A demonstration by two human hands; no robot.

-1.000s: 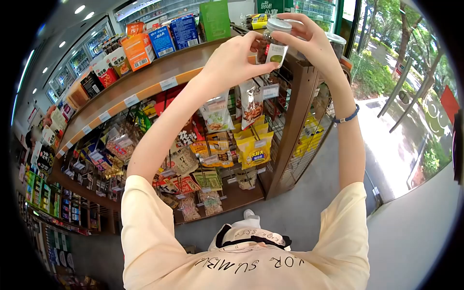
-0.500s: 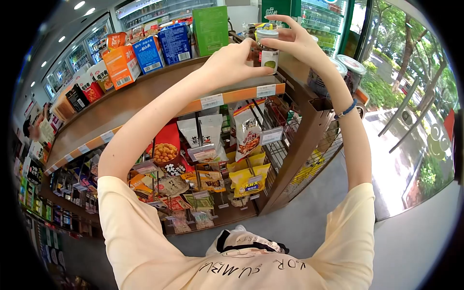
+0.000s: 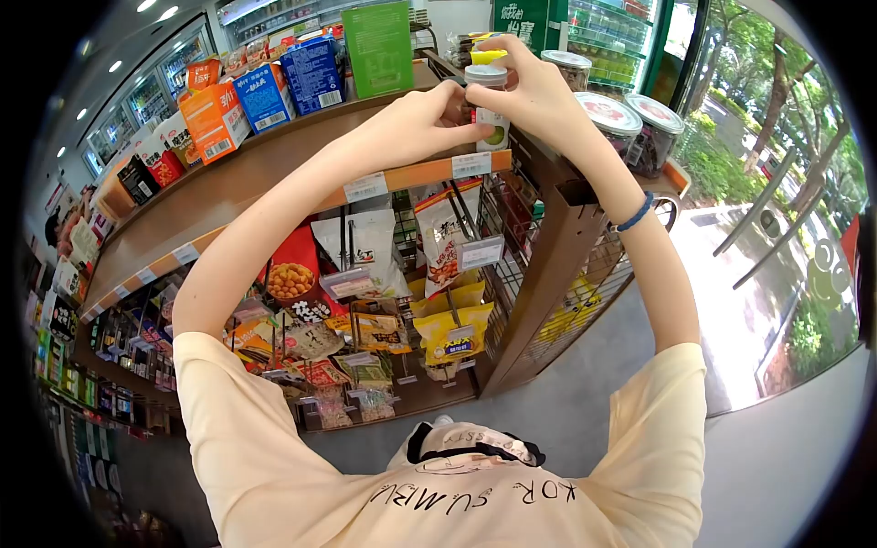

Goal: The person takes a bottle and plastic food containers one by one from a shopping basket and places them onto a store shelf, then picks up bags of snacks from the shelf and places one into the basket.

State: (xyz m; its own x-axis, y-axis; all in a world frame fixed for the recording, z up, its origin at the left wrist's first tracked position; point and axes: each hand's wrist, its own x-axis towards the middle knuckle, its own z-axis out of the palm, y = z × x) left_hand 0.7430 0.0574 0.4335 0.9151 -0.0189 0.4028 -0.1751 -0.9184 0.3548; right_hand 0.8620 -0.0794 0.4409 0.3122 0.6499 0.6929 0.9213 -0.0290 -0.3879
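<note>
A small jar [image 3: 494,137] with a whitish lid and a label showing a green fruit stands upright at the right end of the top shelf. My left hand [image 3: 425,121] is closed around its left side, thumb across the front of the label. From the right, my right hand [image 3: 533,96] curls about the upper part, its thumb just under the lid [image 3: 485,75] and its fingers bent over behind. The far fingertips of both hands are partly hidden. A snack pack with a yellow part [image 3: 488,57] lies just behind the jar.
A green box [image 3: 378,50], a blue box [image 3: 312,75] and an orange box [image 3: 215,119] line the top shelf [image 3: 301,151] leftward. Large lidded tubs [image 3: 654,137] stand to the right. Snack bags [image 3: 449,336] hang below. A glass door [image 3: 776,201] is at the far right.
My right hand's fingers have drawn in closer around the jar's top. The hands and jar appear slightly further left as the view shifts, and more of the lidded tubs shows.
</note>
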